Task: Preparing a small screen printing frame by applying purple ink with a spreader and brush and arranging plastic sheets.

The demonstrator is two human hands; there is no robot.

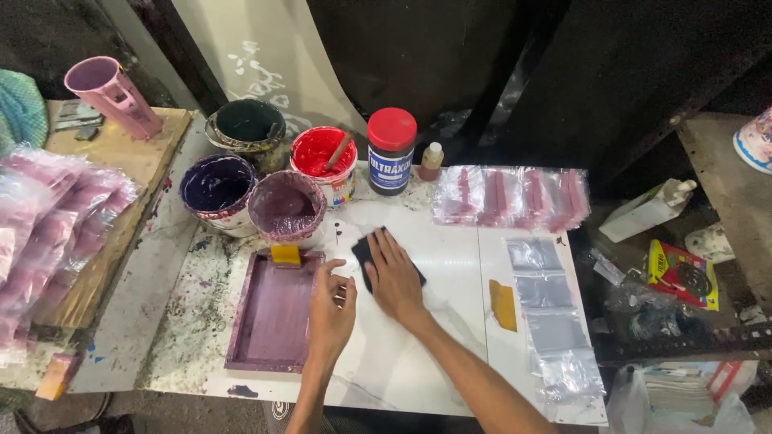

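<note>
My right hand (394,277) lies flat, palm down, pressing on a dark cloth or sponge (363,253) on the white tabletop (450,249). My left hand (330,305) rests beside it, fingers loosely curled, touching the right edge of a purple-stained wooden screen frame (273,309). A yellow squeegee (285,255) sits at the frame's far end. The dark cloth is mostly hidden under my right hand.
Paint tubs stand behind: dark purple (217,189), mauve (286,207), red with a stick (323,157), black (248,124). A red-lidded jar (392,151), small bottle (432,161), pink-printed bags (511,197), clear bags (551,313), a yellow scraper (503,305) and a pink mug (112,92) surround.
</note>
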